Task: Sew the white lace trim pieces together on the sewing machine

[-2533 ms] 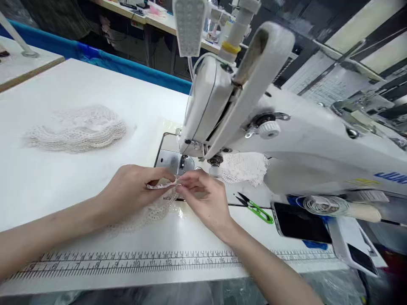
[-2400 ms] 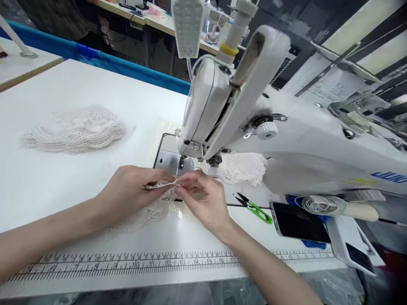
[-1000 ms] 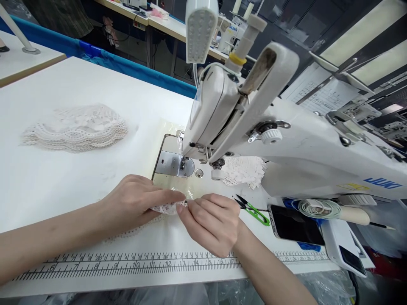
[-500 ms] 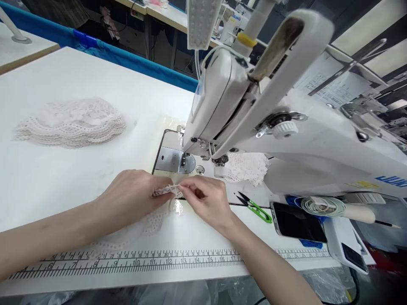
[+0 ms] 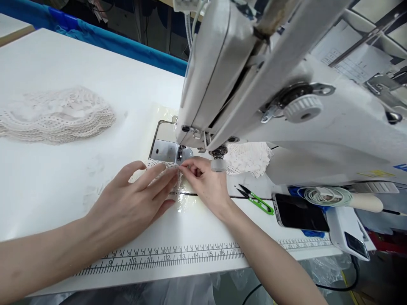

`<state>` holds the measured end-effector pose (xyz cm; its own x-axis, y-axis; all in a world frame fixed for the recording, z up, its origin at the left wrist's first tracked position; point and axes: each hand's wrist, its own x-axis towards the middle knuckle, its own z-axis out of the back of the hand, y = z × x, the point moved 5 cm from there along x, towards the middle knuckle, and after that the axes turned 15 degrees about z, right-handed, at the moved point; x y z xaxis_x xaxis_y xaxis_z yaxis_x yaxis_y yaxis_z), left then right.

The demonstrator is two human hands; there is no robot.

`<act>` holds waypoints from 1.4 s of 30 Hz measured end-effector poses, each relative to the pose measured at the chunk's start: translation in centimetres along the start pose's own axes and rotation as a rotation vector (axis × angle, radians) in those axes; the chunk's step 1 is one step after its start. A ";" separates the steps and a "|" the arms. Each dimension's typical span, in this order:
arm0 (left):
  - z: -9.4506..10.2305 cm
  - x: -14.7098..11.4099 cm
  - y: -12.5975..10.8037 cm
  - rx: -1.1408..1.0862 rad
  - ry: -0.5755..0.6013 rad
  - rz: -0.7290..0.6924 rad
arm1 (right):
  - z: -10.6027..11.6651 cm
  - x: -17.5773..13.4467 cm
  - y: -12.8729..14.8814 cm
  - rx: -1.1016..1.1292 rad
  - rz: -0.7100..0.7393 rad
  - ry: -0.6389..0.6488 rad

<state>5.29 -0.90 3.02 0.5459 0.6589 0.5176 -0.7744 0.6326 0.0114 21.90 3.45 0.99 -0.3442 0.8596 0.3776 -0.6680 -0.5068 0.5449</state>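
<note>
A white eyelet lace piece (image 5: 163, 163) lies at the front of the sewing machine's metal needle plate (image 5: 163, 149). My right hand (image 5: 208, 182) pinches its edge between thumb and index finger, just in front of the presser foot (image 5: 180, 153). My left hand (image 5: 140, 192) is spread over the same lace, fingers stretched out and apart, the index fingertip touching it beside the right fingertips. Part of the lace is hidden under the left fingers. The sewing machine head (image 5: 219, 72) rises above both hands.
A stack of lace pieces (image 5: 57, 116) lies at the left. More lace (image 5: 248, 159) sits behind the needle area. Green thread snips (image 5: 259, 203), a phone (image 5: 300, 212) and a roll of elastic (image 5: 327, 197) are at the right. A ruler strip (image 5: 178, 256) runs along the front edge.
Both hands have moved forward to the needle plate. My left hand has gone from a closed grip to spread fingers, and the lace now lies flatter. The view has come closer.
</note>
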 end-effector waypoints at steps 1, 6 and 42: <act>-0.1 0.0 0.0 0.007 0.018 -0.005 | 0.1 -0.1 0.0 -0.032 0.028 -0.011; -0.6 0.5 0.5 -0.032 0.039 0.010 | 1.1 -1.0 2.0 -0.261 0.354 -0.057; -1.8 1.7 2.1 -0.064 0.020 0.044 | 0.8 -1.5 3.2 -0.564 0.506 0.018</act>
<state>5.18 2.32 2.41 0.5187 0.6940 0.4994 -0.7759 0.6274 -0.0660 20.80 0.49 2.82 -0.7058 0.5346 0.4648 -0.6605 -0.7338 -0.1589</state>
